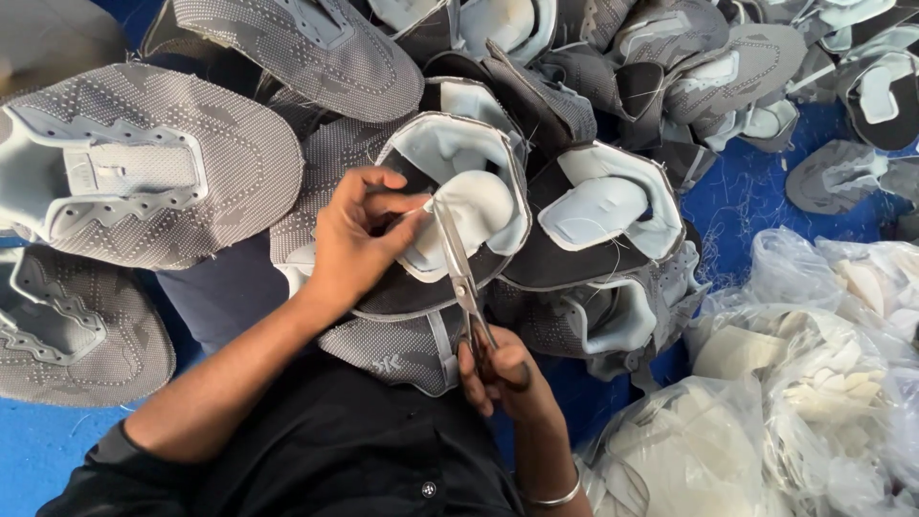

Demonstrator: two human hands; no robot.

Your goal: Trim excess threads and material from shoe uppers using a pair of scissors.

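A worker's left hand (356, 235) reaches in from the lower left, forearm bare and angled up toward the centre, wrist bent, fingers curled and thumb pressed forward in a pinching grip. The right hand (500, 373) sits nearer, low at centre, its fingers closed through the handles of a cutting tool, knuckles turned upward. A thin metal bangle circles the right wrist. Both arms emerge from dark sleeves, the left one rolled near the elbow.

The left hand (356, 239) pinches a grey shoe upper (450, 230) at its pale lining; the right hand (503, 378) holds scissors (459, 273) against it, bags (795, 402) at right.
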